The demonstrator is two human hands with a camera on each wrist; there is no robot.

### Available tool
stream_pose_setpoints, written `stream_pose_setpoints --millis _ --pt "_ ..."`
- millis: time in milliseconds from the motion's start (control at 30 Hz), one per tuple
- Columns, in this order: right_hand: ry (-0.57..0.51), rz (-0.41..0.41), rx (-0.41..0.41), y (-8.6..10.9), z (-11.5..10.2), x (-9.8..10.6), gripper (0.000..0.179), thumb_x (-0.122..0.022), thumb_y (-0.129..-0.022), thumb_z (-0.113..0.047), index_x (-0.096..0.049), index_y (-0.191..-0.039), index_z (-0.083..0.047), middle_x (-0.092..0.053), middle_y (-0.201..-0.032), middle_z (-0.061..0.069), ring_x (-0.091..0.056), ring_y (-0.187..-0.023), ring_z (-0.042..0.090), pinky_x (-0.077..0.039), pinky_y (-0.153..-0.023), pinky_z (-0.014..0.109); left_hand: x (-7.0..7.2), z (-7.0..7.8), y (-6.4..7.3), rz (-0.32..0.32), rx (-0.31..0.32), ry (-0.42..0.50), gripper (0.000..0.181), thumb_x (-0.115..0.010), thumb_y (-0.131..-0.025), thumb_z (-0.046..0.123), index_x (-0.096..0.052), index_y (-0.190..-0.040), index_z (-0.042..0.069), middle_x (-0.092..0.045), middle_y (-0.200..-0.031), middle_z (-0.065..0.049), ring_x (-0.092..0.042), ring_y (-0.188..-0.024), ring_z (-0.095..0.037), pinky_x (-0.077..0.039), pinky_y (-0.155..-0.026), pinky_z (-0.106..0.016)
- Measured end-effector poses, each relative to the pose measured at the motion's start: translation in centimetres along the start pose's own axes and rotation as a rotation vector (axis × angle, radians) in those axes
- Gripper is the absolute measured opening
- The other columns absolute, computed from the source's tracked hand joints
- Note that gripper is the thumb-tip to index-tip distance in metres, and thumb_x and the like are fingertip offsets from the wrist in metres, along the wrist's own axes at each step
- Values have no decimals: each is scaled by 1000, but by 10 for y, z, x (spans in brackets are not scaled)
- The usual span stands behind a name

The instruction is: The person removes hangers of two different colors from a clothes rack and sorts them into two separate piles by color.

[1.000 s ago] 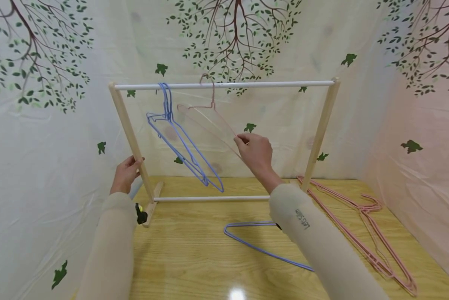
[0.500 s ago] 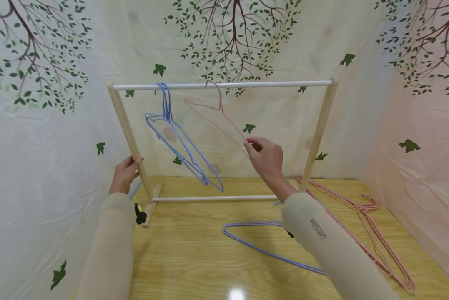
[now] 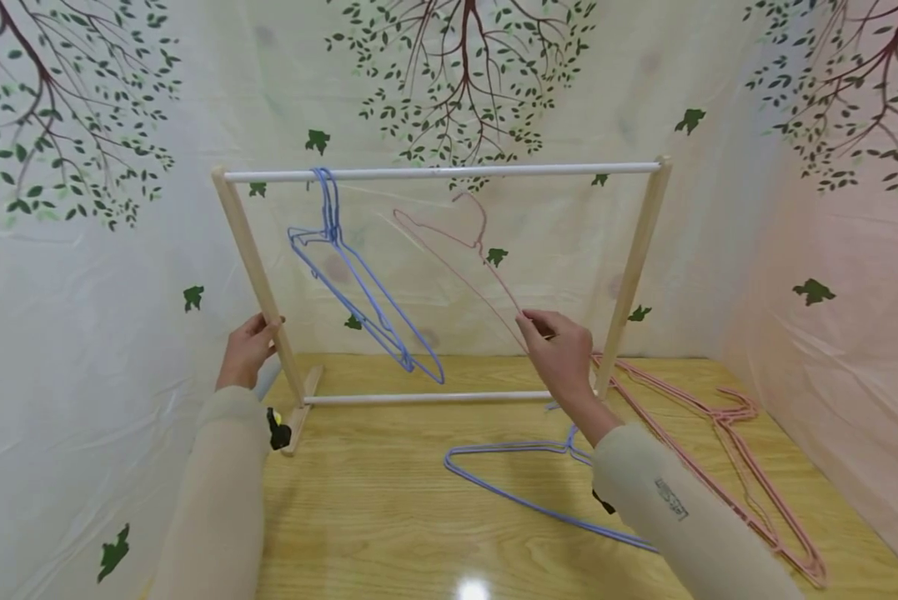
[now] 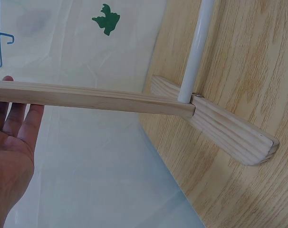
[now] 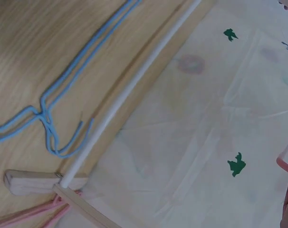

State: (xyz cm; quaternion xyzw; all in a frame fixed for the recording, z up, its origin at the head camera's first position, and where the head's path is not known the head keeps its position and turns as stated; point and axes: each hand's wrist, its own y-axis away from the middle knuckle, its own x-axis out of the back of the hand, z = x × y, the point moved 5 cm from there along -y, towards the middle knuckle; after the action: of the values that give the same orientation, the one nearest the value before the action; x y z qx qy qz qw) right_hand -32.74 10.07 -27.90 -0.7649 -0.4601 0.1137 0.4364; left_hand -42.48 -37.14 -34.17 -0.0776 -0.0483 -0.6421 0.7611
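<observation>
My right hand [image 3: 563, 354] pinches a pink wire hanger [image 3: 484, 223] by its sloping arm. The hanger is tilted, its hook below the white top bar [image 3: 539, 170] of a clothes rack and apart from it. In the right wrist view only the edge of this hand and a bit of pink show at the right border. My left hand [image 3: 244, 352] grips the rack's left wooden post [image 3: 248, 242]; the left wrist view shows its fingers [image 4: 31, 123] passing behind the post. Several blue hangers [image 3: 332, 229] hang from the left end of the bar.
Blue hangers [image 3: 524, 500] lie on the wooden table [image 3: 358, 517] in front of the rack, partly under my right forearm. Pink hangers [image 3: 779, 492] lie at the right, close to the right post [image 3: 636, 267]. A white lower bar [image 3: 426, 398] joins the posts.
The pink hanger's hook has come off the top bar. My right hand has moved right and down with the hanger. The left hand stays on the post.
</observation>
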Motion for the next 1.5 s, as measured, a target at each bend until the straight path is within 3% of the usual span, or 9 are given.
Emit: stream_pose_setpoints --millis 267,533,767,1000,1233,1500 --pt "-20 40 -14 28 17 20 12 -79 -86 -10 -79 -95 -3 -74 -83 9 -61 -65 4 -46 -57 9 0 -1 -1 1 2 5 54 -43 -108 28 -29 -156 7 -35 -156 -18 -34 -141 -32 -32 -114 -47" --pt "-40 115 22 60 39 43 9 -78 -82 5 -78 -91 3 -73 -80 14 -57 -68 -6 -46 -60 6 0 -4 -3 10 8 -10 54 -44 -107 30 -32 -155 6 -37 -154 -18 -36 -140 -32 -33 -114 -47" --pt "-51 145 35 84 52 72 18 -74 -75 20 -75 -91 11 -71 -81 23 -58 -69 -7 -46 -59 5 -3 -5 -2 -4 25 10 54 -44 -107 29 -32 -156 8 -37 -155 -17 -36 -140 -32 -32 -114 -47" --pt "-34 158 19 94 56 100 16 -75 -79 15 -76 -94 8 -74 -85 14 -62 -71 -6 -48 -62 6 -3 -5 -4 -12 21 23 53 -44 -108 27 -31 -156 7 -37 -154 -18 -36 -140 -32 -32 -114 -48" --pt "-3 194 -25 98 61 126 14 -74 -81 12 -76 -94 8 -72 -84 -9 -62 -71 -7 -46 -59 5 -1 -4 -4 -18 3 20 53 -43 -108 26 -30 -156 6 -37 -154 -19 -35 -140 -33 -33 -114 -48" --pt "-28 297 74 98 50 154 9 -70 -78 19 -71 -87 18 -70 -84 -15 -61 -74 -9 -46 -68 5 2 -1 -1 -16 -5 21 53 -42 -108 24 -30 -155 4 -36 -154 -20 -35 -140 -34 -33 -114 -47"
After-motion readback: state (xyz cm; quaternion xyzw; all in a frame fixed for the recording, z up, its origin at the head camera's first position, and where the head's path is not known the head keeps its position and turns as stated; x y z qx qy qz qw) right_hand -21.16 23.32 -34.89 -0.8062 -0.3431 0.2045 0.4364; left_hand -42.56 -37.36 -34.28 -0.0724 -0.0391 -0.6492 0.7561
